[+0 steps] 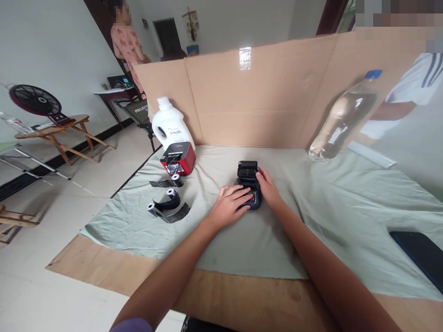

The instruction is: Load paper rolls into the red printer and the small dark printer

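A small black portable receipt printer (248,171) stands on the cloth in front of me with its lid raised. My left hand (228,205) lies over its lower front, fingers spread across the casing and hiding part of it. At the printer's right side is my right hand (269,188), its fingers bent against the edge near the raised lid. To the left, loose black paper rolls with white cores lie partly unwound, one roll (176,180) behind the others. Behind them sits a red and black printer (180,159) with a glossy dark strip at its front.
A white jug (169,122) stands behind the red printer. A large clear bottle (346,117) with a blue cap is at the back right, before a cardboard screen (252,101). A dark phone (418,256) lies at right. Two people are beyond the table.
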A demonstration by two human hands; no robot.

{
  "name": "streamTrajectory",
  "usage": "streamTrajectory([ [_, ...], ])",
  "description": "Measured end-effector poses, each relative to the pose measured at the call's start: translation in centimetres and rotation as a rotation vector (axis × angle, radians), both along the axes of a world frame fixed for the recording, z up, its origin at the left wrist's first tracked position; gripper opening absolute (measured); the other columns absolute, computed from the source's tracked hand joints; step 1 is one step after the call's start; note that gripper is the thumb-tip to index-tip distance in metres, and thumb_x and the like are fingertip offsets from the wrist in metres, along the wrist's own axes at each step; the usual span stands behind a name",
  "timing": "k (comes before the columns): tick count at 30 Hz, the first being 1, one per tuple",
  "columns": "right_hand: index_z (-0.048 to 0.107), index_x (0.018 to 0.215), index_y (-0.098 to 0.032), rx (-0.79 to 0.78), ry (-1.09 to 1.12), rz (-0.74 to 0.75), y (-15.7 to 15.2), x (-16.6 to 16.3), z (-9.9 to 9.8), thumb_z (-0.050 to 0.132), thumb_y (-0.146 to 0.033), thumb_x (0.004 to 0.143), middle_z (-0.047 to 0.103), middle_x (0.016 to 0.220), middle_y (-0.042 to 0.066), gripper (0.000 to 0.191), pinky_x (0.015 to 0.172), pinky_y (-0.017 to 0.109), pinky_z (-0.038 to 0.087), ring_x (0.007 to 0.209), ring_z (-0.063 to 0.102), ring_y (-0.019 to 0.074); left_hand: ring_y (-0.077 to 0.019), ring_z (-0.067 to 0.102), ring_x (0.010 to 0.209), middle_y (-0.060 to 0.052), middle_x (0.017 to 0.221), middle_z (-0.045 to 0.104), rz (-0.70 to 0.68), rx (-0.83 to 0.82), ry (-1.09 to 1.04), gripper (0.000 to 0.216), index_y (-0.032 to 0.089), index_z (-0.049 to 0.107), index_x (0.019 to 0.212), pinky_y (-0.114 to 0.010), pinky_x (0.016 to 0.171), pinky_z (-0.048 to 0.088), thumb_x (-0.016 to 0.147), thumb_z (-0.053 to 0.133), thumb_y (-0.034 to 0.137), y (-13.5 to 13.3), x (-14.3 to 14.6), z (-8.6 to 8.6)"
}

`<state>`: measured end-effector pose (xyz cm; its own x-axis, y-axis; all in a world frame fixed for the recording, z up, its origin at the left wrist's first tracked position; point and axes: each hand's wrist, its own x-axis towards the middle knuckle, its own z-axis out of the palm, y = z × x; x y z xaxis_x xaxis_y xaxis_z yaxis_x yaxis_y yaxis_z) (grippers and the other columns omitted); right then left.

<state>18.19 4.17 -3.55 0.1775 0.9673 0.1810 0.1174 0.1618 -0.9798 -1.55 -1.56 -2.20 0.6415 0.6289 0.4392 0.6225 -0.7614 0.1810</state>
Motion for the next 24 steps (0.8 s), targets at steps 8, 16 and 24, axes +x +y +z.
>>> streamTrajectory([
  [8,0.062,0.124,-0.023,0.026,-0.132,0.041,-1.3,0.0,0.9,0.052,-0.052,0.089,0.06,0.134,0.008,0.046,0.113,0.042,0.039,0.122,0.057,0.0231,-0.0231,0.057,0.128,-0.009,0.139,0.063,-0.079,0.167,0.037,0.036,0.021,0.062,0.131,-0.044,0.102,0.042,0.102,0.047,0.036,0.1,0.2,-0.4],
  [16,0.062,0.121,-0.024,-0.007,-0.192,0.137,-1.5,0.9,1.2,0.061,-0.044,0.085,0.064,0.127,0.007,0.042,0.109,0.044,0.043,0.121,0.058,0.024,-0.0199,0.067,0.118,-0.007,0.122,0.073,-0.1,0.305,-0.027,0.027,0.021,0.07,0.116,-0.036,0.092,0.052,0.102,0.047,0.023,0.0,0.3,-1.0],
  [24,0.059,0.127,-0.025,-0.172,-0.256,0.288,-1.7,1.5,2.1,0.063,-0.031,0.08,0.061,0.132,0.006,0.048,0.109,0.043,0.042,0.122,0.057,0.0234,-0.0187,0.07,0.111,-0.007,0.117,0.075,-0.114,0.388,-0.039,0.031,0.018,0.066,0.121,-0.032,0.085,0.053,0.1,0.044,0.011,-0.3,0.3,-0.7],
])
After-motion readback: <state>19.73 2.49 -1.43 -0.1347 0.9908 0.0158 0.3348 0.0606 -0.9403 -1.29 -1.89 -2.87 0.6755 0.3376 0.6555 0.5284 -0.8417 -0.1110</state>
